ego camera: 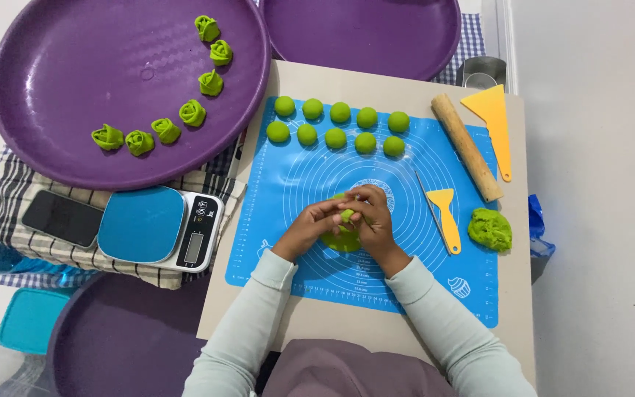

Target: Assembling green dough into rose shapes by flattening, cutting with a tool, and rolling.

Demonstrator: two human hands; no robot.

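Note:
Both my hands meet over the middle of a blue silicone baking mat. My left hand and my right hand pinch a piece of green dough between the fingers. Under them a flat green dough disc lies on the mat, mostly hidden by my hands. Several green dough balls sit in two rows at the mat's far edge. A rough lump of green dough lies at the right of the mat.
A large purple tray at the far left holds several rose-shaped green dough pieces. A kitchen scale and a dark phone lie on a checked cloth. A wooden rolling pin and two yellow scrapers lie right. More purple trays stand around.

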